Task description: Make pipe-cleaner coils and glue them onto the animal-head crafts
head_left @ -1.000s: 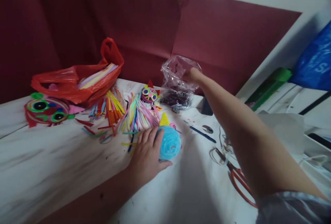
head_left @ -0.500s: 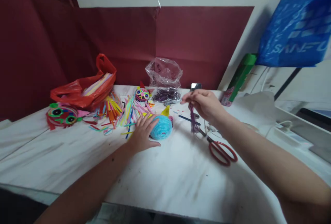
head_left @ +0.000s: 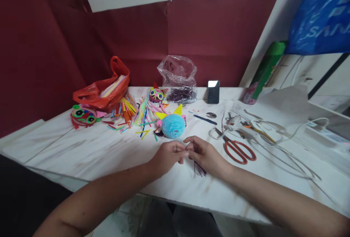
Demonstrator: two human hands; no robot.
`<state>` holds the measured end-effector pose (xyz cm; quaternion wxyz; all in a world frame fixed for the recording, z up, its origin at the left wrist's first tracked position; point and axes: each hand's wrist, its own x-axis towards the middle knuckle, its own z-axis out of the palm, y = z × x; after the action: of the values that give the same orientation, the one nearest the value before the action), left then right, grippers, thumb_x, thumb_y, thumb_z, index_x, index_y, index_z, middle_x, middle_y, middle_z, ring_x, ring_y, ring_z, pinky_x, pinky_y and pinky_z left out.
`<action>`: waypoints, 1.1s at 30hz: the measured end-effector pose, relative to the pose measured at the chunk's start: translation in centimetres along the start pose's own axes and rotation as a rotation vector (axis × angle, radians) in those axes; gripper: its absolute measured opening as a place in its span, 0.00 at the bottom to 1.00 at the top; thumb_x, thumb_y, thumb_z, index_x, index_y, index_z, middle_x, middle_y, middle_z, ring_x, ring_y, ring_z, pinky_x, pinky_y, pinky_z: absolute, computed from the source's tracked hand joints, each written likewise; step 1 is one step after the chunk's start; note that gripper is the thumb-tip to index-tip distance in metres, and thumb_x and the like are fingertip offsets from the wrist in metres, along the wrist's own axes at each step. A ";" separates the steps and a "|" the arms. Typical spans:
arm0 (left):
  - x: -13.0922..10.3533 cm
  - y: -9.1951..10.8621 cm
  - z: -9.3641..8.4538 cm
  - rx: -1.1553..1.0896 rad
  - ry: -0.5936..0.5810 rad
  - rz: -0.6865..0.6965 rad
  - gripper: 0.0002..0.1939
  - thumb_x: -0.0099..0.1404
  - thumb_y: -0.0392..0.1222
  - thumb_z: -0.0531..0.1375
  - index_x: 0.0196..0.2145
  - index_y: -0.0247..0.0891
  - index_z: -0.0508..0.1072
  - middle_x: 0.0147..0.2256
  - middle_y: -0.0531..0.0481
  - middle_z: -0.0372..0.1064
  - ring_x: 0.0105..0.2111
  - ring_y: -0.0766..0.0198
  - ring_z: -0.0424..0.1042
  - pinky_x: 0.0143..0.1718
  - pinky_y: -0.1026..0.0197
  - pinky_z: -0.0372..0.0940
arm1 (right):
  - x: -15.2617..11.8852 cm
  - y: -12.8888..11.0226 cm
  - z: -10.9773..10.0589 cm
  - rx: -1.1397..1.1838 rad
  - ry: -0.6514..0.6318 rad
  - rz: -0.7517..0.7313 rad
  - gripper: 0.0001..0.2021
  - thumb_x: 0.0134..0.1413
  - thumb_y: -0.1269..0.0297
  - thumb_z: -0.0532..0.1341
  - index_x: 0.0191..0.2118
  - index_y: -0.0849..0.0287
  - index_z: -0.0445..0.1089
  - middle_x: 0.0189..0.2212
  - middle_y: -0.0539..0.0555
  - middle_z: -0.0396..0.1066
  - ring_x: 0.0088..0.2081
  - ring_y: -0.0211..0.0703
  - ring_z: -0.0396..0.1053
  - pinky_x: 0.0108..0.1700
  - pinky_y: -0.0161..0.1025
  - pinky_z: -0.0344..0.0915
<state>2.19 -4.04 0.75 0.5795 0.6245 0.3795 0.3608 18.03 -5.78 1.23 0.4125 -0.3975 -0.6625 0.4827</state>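
Close to the table's front edge, my right hand [head_left: 203, 155] is closed around a small purple tassel [head_left: 199, 170], whose strands hang below the palm. My left hand [head_left: 170, 156] meets it, thumb and fingers pinched at the tassel's top end; the exact grip is partly hidden. Just beyond both hands sits a light blue coiled ball [head_left: 173, 126] with yellow pointed ears and pink bits at its sides, touched by neither hand. Red-handled scissors [head_left: 240, 151] lie to the right of my right hand.
Behind are a red plastic bag [head_left: 101, 91] of pipe cleaners, a clear bag [head_left: 180, 80] with purple strands, and a phone [head_left: 213, 92]. Two decorated faces, a red one [head_left: 83, 116] and a smaller one [head_left: 156, 94], stand left. A glue gun with white cable [head_left: 292, 164] lies right.
My left hand has let go of the blue ball and come to the tassel. My right hand has brought the tassel down and toward me. The view has shifted slightly.
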 end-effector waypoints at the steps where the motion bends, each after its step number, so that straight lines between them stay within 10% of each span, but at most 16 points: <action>1: 0.0 0.0 -0.1 0.031 0.024 -0.008 0.09 0.52 0.42 0.61 0.26 0.32 0.69 0.17 0.55 0.63 0.18 0.71 0.61 0.23 0.65 0.56 | 0.0 0.4 0.0 -0.064 0.023 -0.013 0.10 0.50 0.63 0.59 0.39 0.55 0.61 0.22 0.45 0.65 0.26 0.37 0.63 0.31 0.36 0.59; 7: 0.3 0.3 -1.4 0.070 0.199 -0.020 0.08 0.53 0.42 0.58 0.25 0.33 0.69 0.19 0.54 0.65 0.19 0.71 0.62 0.24 0.65 0.57 | 0.2 1.4 -0.6 -0.135 0.127 0.020 0.10 0.49 0.65 0.56 0.39 0.57 0.62 0.22 0.45 0.60 0.24 0.35 0.59 0.28 0.35 0.58; 13: 0.8 0.0 -0.9 0.154 0.010 0.005 0.12 0.50 0.43 0.62 0.32 0.34 0.69 0.25 0.53 0.68 0.23 0.69 0.65 0.27 0.64 0.60 | 0.3 1.6 -0.5 -0.272 0.120 -0.110 0.14 0.49 0.68 0.56 0.44 0.56 0.59 0.26 0.48 0.64 0.28 0.37 0.64 0.33 0.36 0.61; 19: 0.7 0.3 -0.7 0.364 0.177 0.131 0.04 0.56 0.37 0.55 0.24 0.36 0.66 0.20 0.55 0.61 0.22 0.69 0.61 0.26 0.65 0.57 | 0.0 1.5 -0.6 -0.360 0.084 -0.111 0.16 0.49 0.71 0.55 0.46 0.57 0.59 0.26 0.47 0.64 0.27 0.36 0.63 0.32 0.35 0.62; 24: 0.5 0.9 -0.5 0.492 -0.019 0.410 0.04 0.53 0.36 0.58 0.29 0.36 0.70 0.31 0.49 0.66 0.33 0.64 0.65 0.38 0.60 0.59 | 0.2 1.5 -0.7 -0.343 0.039 -0.112 0.21 0.47 0.72 0.57 0.50 0.57 0.59 0.26 0.47 0.65 0.27 0.36 0.63 0.32 0.34 0.61; 33: 0.7 0.0 -0.8 -0.382 0.001 -0.040 0.11 0.51 0.44 0.62 0.26 0.34 0.67 0.22 0.55 0.60 0.22 0.71 0.58 0.28 0.63 0.57 | 0.2 1.1 -0.5 -0.034 0.000 0.090 0.09 0.50 0.62 0.58 0.38 0.59 0.65 0.19 0.45 0.61 0.20 0.33 0.59 0.22 0.32 0.59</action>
<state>1.77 -3.00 0.86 0.6945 0.4952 0.3167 0.4149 18.58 -5.19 0.27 0.3835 -0.4335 -0.6521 0.4896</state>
